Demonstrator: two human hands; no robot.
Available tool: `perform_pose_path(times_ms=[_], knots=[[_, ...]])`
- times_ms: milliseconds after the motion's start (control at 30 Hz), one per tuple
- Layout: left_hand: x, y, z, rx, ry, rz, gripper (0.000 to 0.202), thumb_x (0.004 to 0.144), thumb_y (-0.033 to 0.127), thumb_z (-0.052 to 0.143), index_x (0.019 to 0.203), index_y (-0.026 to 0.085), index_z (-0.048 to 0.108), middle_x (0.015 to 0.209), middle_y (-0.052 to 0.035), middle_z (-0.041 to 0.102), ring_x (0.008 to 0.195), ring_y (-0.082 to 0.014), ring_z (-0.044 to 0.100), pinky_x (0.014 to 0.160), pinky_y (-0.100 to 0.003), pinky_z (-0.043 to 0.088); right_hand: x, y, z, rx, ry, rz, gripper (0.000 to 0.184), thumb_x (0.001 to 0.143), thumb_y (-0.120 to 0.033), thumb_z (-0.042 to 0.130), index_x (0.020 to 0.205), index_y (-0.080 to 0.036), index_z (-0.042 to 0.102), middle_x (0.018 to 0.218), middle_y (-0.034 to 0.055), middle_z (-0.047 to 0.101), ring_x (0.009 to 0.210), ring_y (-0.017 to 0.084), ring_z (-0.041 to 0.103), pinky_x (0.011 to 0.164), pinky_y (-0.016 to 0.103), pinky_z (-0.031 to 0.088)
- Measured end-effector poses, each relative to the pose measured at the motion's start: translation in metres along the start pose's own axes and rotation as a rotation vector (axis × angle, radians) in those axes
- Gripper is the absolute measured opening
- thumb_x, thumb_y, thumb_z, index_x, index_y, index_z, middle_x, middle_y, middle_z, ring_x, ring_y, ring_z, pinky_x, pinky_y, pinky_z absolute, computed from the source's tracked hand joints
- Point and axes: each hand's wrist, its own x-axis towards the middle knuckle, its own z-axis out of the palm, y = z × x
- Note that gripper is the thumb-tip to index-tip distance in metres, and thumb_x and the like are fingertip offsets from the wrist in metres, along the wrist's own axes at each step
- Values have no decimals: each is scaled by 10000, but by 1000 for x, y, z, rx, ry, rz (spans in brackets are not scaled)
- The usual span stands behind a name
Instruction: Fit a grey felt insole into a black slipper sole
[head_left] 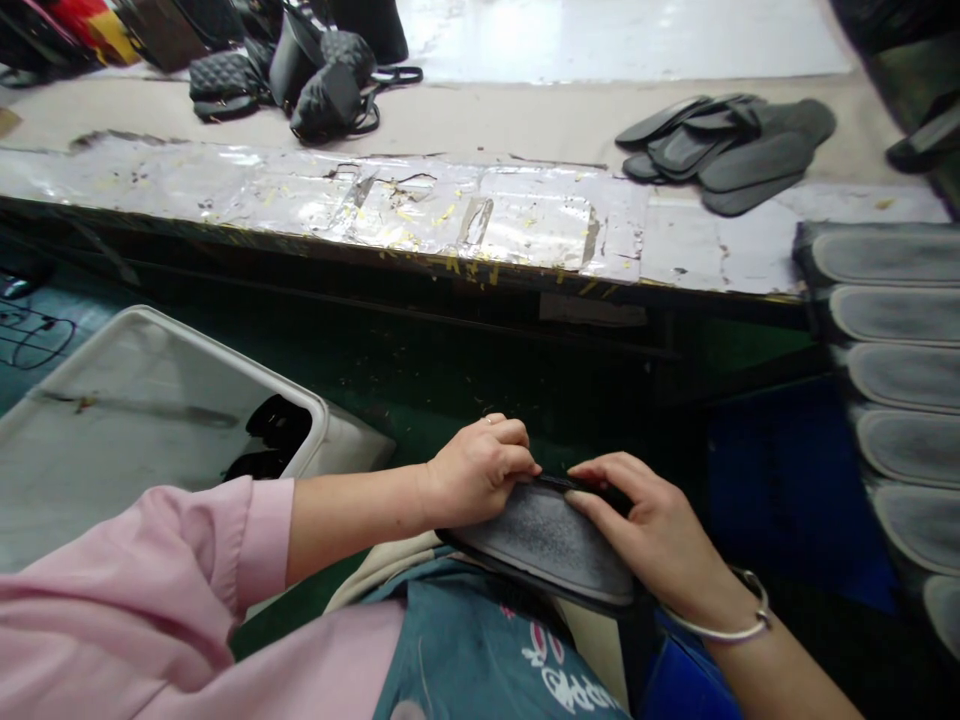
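A dark grey shoe insole [547, 540] lies across my lap, its rough face up. My left hand [476, 470] curls over the insole's far left edge, fingers closed on it. My right hand [649, 525] rests on the insole's right side with fingertips pressed together at the top edge near the left fingers. A metal bangle circles my right wrist, and a pink sleeve covers my left arm.
A grey plastic tray [150, 400] holding dark pieces sits at my left. Ahead runs a foil-taped workbench [420, 215] with a pile of black insoles [727, 145] and black quilted bags [300, 75]. A row of grey-faced insoles [892, 380] stands stacked at the right.
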Motion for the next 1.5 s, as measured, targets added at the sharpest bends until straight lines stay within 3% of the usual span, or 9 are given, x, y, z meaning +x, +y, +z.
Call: perform_pose_path(times_ms=[133, 267, 433, 767, 1000, 1100, 1200, 1333, 1500], knots=[[2, -4, 1, -95, 6, -64, 155, 822, 151, 547, 849, 189, 695, 845, -38, 594, 791, -145, 518, 734, -265, 430, 10, -3, -5, -12, -101, -35, 397, 805, -285, 624, 1195, -238, 566, 1014, 37, 612, 933, 177, 588, 833, 324, 495], [4, -3, -6, -130, -74, -141, 184, 811, 178, 579, 958, 194, 687, 905, -45, 593, 868, -167, 537, 791, -288, 446, 19, -7, 2, -52, -157, -91, 304, 819, -323, 610, 1111, -246, 638, 999, 43, 632, 910, 180, 603, 807, 318, 506], [3, 0, -23, -153, -193, -386, 431, 780, 311, 638, 1190, 193, 579, 1002, -59, 590, 958, -206, 543, 869, -351, 452, 28, -11, 4, -147, -167, -136, 191, 851, -329, 569, 959, -260, 711, 852, 22, 656, 765, 149, 617, 713, 278, 509], [-10, -10, -5, -353, -47, -579, 197, 687, 282, 715, 858, 199, 666, 864, 6, 593, 865, -160, 564, 772, -267, 455, 35, -22, 18, -207, -146, -153, 200, 867, -249, 527, 983, -231, 690, 864, 31, 622, 775, 162, 583, 685, 287, 487], [-11, -3, -1, -329, 89, -568, 69, 678, 214, 712, 702, 184, 655, 742, 20, 532, 789, -144, 525, 708, -251, 414, 22, -24, 34, -432, 40, -403, 228, 873, -139, 454, 827, -152, 677, 719, 73, 552, 706, 199, 478, 646, 341, 448], [-13, -1, 2, -295, 134, -517, 51, 684, 163, 690, 680, 179, 642, 738, 17, 531, 789, -145, 511, 712, -255, 403, 17, -24, 39, -516, 94, -482, 225, 868, -115, 457, 876, -130, 682, 723, 82, 564, 736, 208, 485, 751, 366, 468], [-15, 0, 1, -282, 115, -492, 54, 698, 151, 670, 681, 178, 627, 750, 14, 541, 801, -148, 511, 720, -259, 400, 16, -19, 28, -376, 18, -420, 228, 897, -161, 468, 1012, -140, 663, 828, 69, 601, 819, 186, 536, 924, 371, 439], [-12, 2, -7, -219, 9, -491, 33, 740, 200, 639, 755, 191, 611, 802, 10, 549, 828, -156, 517, 741, -267, 409, 7, -1, -4, -118, -114, -144, 338, 848, -345, 598, 1163, -221, 600, 1039, 41, 596, 926, 163, 569, 820, 287, 494], [1, 7, -23, -46, -196, -385, 147, 765, 226, 593, 908, 208, 623, 895, -18, 580, 879, -196, 536, 775, -309, 431, -7, 17, -19, 14, -130, 48, 281, 849, -359, 586, 1101, -246, 641, 1003, 24, 614, 922, 154, 590, 806, 275, 488]])
